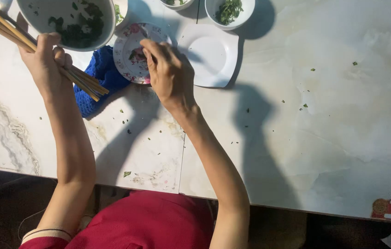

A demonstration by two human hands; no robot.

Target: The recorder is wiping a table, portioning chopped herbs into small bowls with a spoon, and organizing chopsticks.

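Head view, looking straight down on a pale marbled tabletop point(324, 138). Left hand point(45, 64) closed around a bundle of long wooden chopsticks point(34, 48), slanting from the top left corner down to tips over a crumpled blue knitted cloth point(98, 78). Just above that hand, a large white bowl with dark chopped greens inside point(73, 20). Right hand point(168, 71) curled, fingertips pressed down onto a small round flower-patterned plate point(131, 57); whether anything is pinched between them cannot be told. Plate resting partly on the blue cloth, with a few bits of green on it. Just right of the hand, a white square dish with wavy edges point(214, 53). Farther up, a small white bowl of chopped herbs point(230, 11). Scattered green flecks point(306, 106) across the tabletop.
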